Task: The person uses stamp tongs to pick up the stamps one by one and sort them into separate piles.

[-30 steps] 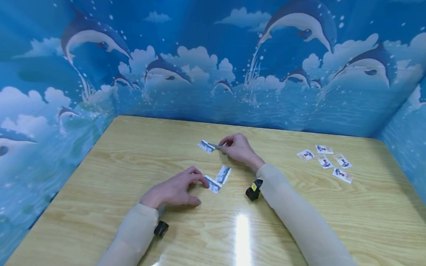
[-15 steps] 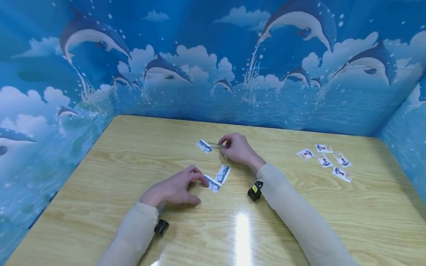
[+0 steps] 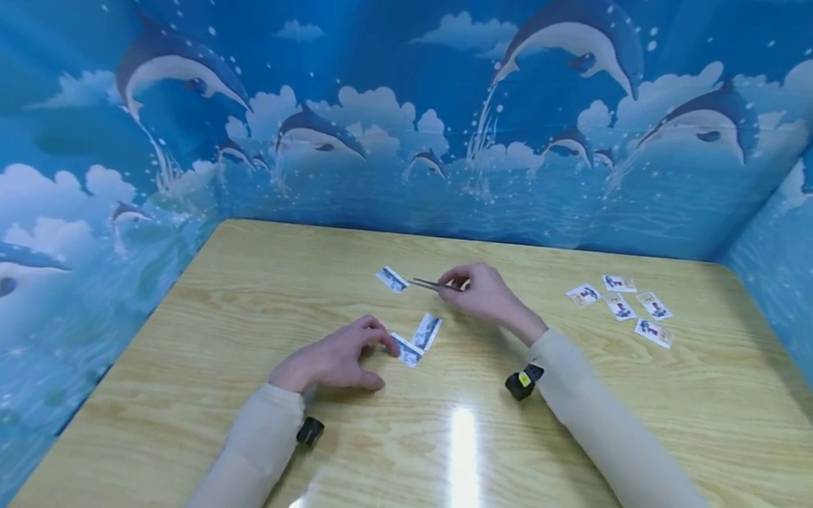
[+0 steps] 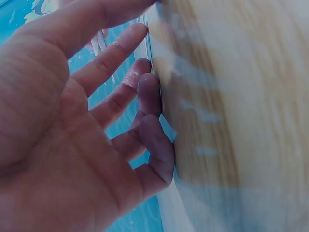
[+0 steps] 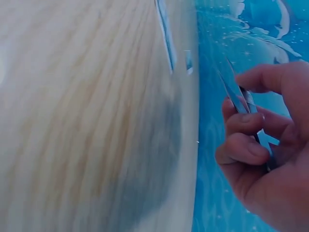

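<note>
Tweezers (image 3: 433,285) are pinched in my right hand (image 3: 485,295), pointing left above the table. In the right wrist view the tips of the tweezers (image 5: 236,102) stand apart with nothing between them. Just left of the tips lies a small blue-grey and white card (image 3: 392,280). Nearer to me, two similar cards lie close together, an upright-lying card (image 3: 427,332) and a slanted card (image 3: 410,352). My left hand (image 3: 335,357) rests on the table with loosely bent fingers; its index fingertip is at the slanted card's left end. The left wrist view shows the left palm (image 4: 82,150) holding nothing.
Several picture cards (image 3: 618,307) lie spread at the back right of the wooden table (image 3: 232,313). Behind and beside the table hangs a blue dolphin-printed backdrop (image 3: 354,187). A bright light reflection crosses the tabletop in front.
My right hand has drawn back to the right with the tweezers, whose tips have come away from the far card. That card now lies by itself. The left hand has stayed in place.
</note>
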### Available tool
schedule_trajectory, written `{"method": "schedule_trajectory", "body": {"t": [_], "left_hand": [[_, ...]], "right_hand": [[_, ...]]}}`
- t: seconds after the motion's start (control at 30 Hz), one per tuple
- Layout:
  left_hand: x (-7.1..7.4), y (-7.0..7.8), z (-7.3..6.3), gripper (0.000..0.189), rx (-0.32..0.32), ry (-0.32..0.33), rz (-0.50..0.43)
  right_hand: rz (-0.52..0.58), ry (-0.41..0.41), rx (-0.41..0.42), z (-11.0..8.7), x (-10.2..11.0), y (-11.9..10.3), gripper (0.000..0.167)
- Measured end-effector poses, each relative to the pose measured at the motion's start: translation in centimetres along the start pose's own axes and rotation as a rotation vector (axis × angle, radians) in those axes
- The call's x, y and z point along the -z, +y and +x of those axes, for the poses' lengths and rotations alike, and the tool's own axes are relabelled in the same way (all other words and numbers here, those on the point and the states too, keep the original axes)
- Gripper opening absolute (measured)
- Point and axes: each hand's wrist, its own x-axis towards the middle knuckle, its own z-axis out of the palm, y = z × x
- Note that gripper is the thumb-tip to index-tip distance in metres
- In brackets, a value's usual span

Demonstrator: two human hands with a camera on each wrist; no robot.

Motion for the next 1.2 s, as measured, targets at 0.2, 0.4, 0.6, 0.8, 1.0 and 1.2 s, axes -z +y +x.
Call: {"method": "schedule_trajectory", "body": {"t": [0.2, 0.4, 0.6, 0.8, 1.0, 1.2], "left_hand": [[0.0, 0.1, 0.0, 0.041, -0.018, -0.003, 0.008], [-0.2, 0.0, 0.1, 0.042, -0.029, 0.001, 0.014], [-0.2, -0.1, 0.0, 0.043, -0.036, 0.008, 0.023], [0.0, 0.0, 0.1, 0.043, -0.052, 0.008, 0.044], [0.1, 0.0, 0.2, 0.043, -0.046, 0.000, 0.052], [0.2, 0.0, 0.3, 0.043, -0.044, -0.005, 0.058]], "right_hand": [[0.023, -0.057, -0.006, -2.6, 0.7, 0.6, 0.025], [0.023, -0.086, -0.046, -5.2, 0.8, 1.1, 0.023], [0.020, -0.120, -0.053, -7.2, 0.3, 1.5, 0.020], [0.034, -0.165, -0.069, -8.4, -0.3, 1.7, 0.018], [0.034, -0.190, -0.070, -8.7, -0.6, 1.4, 0.017], [0.037, -0.194, -0.044, -8.7, -1.0, 1.1, 0.018]]}}
